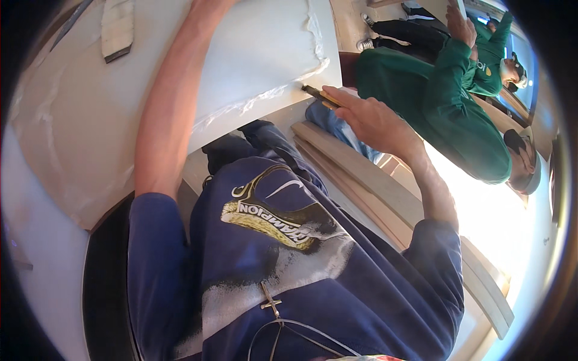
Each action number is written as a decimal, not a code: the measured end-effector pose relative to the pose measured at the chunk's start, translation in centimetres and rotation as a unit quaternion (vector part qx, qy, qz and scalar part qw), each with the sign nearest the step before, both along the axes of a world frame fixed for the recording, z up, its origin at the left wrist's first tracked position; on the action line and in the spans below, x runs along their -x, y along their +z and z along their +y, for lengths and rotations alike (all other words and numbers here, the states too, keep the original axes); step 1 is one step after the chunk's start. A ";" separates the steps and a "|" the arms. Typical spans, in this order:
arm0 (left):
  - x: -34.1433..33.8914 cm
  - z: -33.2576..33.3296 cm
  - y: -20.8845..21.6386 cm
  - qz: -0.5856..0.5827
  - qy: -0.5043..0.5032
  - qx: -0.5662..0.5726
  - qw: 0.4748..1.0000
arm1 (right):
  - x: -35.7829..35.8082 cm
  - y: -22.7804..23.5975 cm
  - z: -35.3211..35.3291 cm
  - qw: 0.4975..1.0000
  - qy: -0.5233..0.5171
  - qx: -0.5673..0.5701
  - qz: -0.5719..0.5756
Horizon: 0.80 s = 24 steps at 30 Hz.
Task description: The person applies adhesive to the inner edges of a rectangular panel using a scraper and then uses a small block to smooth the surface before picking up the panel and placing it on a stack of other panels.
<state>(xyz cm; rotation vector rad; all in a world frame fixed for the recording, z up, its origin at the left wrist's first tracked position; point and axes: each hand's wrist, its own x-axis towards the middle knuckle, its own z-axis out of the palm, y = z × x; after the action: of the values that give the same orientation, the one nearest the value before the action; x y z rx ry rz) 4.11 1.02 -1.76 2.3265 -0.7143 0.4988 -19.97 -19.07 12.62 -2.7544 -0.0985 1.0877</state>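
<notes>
In my right hand (376, 123), a slim yellow-and-black utility knife (322, 96) is gripped, its dark end at the near right edge of a large pale panel (265, 54). My fingers are wrapped round its handle. Ragged whitish strips (265, 96) run along the panel's near and right edges. Across the panel reaches my left forearm (165, 120). Only the base of my left hand (211, 5) shows at the top edge; its fingers are out of view.
A flat whitish strip with a dark end (117, 30) lies at the upper left. Long wooden boards (361, 174) are stacked to the right. A person in a green top (415, 90) is close by on the right, with another green-clad person (490, 66) beyond.
</notes>
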 end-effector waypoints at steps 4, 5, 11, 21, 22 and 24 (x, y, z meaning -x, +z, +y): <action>-1.4 -0.4 1.4 0.010 -0.021 -0.014 1.000 | -0.3 0.8 0.6 0.997 0.025 0.059 -0.033; -1.4 -0.4 1.6 0.020 -0.011 -0.017 1.000 | -0.5 1.0 0.5 0.996 0.048 0.060 -0.052; -2.5 0.3 1.8 0.044 0.002 -0.023 0.999 | -4.3 6.9 -0.8 0.958 0.121 0.084 -0.245; -5.3 -1.2 1.7 0.016 -0.036 -0.030 0.999 | 6.0 -1.3 5.4 0.944 -0.210 -0.214 -0.138; -5.6 -1.0 1.6 0.005 -0.043 -0.016 0.999 | 7.0 -2.1 6.7 0.941 -0.212 -0.219 -0.147; -5.8 -0.4 1.4 -0.013 -0.045 -0.008 0.999 | 8.5 -3.7 8.4 0.909 -0.255 -0.298 -0.140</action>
<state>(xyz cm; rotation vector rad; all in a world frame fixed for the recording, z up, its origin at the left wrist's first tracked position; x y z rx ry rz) 9.89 0.60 -0.35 2.2952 -0.8337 0.4850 -28.44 -10.70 8.87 -2.1678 0.2092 0.4209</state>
